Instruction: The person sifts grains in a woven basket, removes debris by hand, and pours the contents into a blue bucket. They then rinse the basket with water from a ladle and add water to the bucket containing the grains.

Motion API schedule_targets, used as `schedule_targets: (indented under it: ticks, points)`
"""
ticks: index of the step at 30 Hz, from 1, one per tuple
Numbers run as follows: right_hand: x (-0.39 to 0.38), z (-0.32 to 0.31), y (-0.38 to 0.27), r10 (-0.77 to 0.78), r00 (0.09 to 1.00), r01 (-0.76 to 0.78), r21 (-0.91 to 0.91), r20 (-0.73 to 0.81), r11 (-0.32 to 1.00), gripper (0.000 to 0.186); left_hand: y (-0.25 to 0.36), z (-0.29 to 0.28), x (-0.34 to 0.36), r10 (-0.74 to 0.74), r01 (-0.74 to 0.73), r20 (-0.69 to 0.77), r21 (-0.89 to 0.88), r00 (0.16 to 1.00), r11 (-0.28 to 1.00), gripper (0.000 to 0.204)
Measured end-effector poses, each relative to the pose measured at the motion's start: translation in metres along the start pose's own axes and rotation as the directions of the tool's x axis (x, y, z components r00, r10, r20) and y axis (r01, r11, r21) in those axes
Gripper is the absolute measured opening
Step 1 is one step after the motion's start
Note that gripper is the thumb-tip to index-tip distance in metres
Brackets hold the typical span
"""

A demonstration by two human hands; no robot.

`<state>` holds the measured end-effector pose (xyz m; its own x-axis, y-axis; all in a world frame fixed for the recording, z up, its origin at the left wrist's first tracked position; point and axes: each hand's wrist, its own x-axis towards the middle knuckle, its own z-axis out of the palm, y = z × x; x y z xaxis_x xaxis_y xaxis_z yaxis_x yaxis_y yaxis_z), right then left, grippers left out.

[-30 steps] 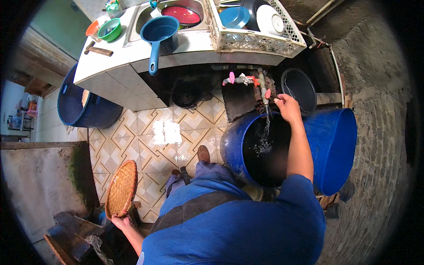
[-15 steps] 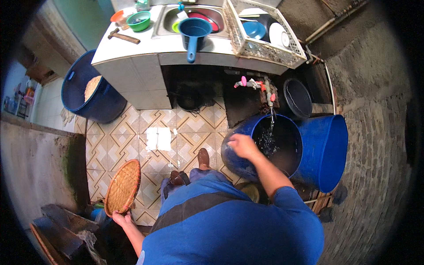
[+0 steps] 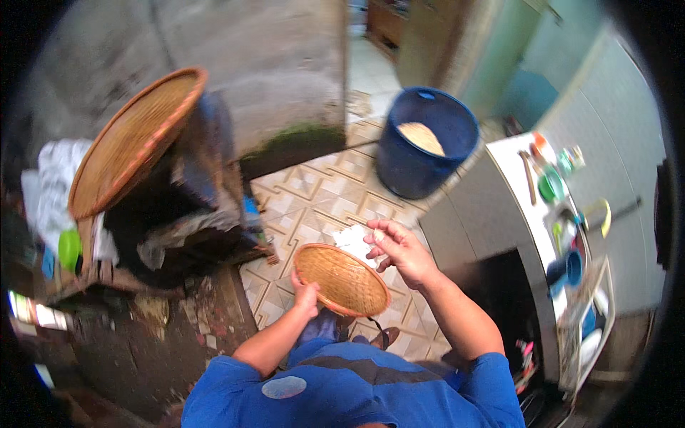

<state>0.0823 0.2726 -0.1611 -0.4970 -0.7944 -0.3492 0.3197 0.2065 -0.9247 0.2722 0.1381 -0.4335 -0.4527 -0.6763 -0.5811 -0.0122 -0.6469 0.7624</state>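
My left hand (image 3: 305, 296) grips the rim of a shallow round woven bamboo basket (image 3: 342, 278) at its left side. The basket is tilted in front of my body, and its inner face shows with a few small pale specks. Just beyond its upper right edge my right hand (image 3: 401, 253) is raised in the air. Its fingers are loosely bent and apart, and I see nothing in them. A deep blue drum (image 3: 410, 167) stands farther off on the tiled floor, with a pale, grain-like heap (image 3: 422, 139) inside.
At the left, a large flat woven tray (image 3: 143, 139) leans over dark clutter, beside white cloth (image 3: 61, 185) and a green container (image 3: 69, 249). On the right, the counter holds a hammer (image 3: 528, 175), a green bowl (image 3: 551, 185), a blue dipper (image 3: 569, 268) and a dish rack (image 3: 603, 332).
My view has turned left, away from the running tap and water drums. The basket has come up before my body in my left hand; my right hand has left the water drum and is beside it.
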Motion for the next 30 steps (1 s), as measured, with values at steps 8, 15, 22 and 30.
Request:
schedule_targets:
  ticks: [8,15,22,30]
  points:
    - [0.095,0.132,-0.073,0.056,0.951,-0.067,0.027,0.304,0.997,0.074,-0.014,-0.010,-0.019,-0.075,0.081,-0.081,0.074,0.994,0.994,0.098]
    - [0.190,0.259,-0.143,0.073,0.931,-0.145,0.178,0.357,0.973,0.101,-0.005,-0.014,-0.039,0.022,-0.015,-0.112,0.059,0.994,0.998,0.096]
    - [0.250,0.337,-0.149,-0.071,0.876,-0.111,0.343,0.477,0.933,0.066,-0.008,-0.026,-0.035,0.043,-0.042,-0.100,0.017,0.994,0.999,0.095]
    - [0.220,0.307,-0.148,-0.110,0.944,-0.051,0.465,0.312,0.884,0.032,-0.002,-0.042,-0.021,-0.025,0.023,-0.055,-0.034,0.998,0.999,0.097]
